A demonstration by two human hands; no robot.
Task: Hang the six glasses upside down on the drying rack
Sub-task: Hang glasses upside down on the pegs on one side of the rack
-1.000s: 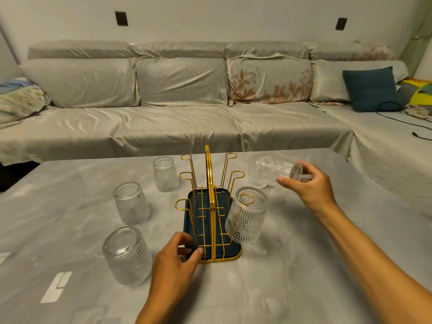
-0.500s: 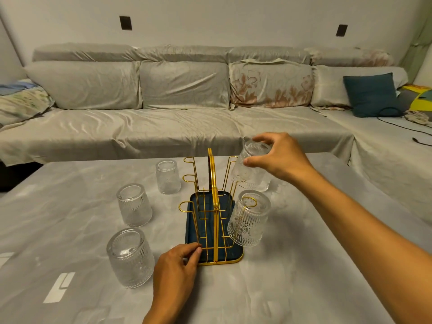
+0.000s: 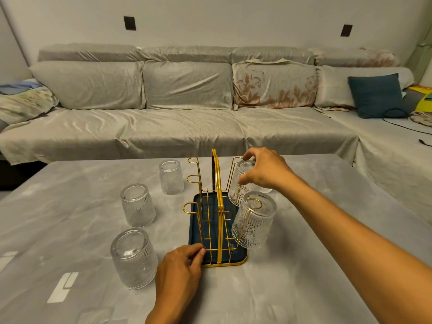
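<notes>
A gold wire drying rack (image 3: 218,174) on a dark blue tray stands mid-table. One ribbed glass (image 3: 253,224) hangs upside down on its near right prong. My right hand (image 3: 264,170) grips a second glass (image 3: 238,192) by its base, mouth down, over the middle right prong. My left hand (image 3: 178,270) pinches the rack's near left corner. Left of the rack, three glasses stand upside down on the table: a near one (image 3: 133,259), a middle one (image 3: 138,205) and a far one (image 3: 171,177). A further glass (image 3: 266,190) peeks out behind my right hand, mostly hidden.
The grey marbled table (image 3: 304,265) stretches to my right and towards me. A covered grey sofa (image 3: 163,127) runs along the far edge, with a dark teal cushion (image 3: 376,95) and a black cable (image 3: 406,127) on its right part.
My right hand carried its glass from the right of the rack, turned it mouth down and lowered it onto the rack's right side. My left hand stayed on the rack.
</notes>
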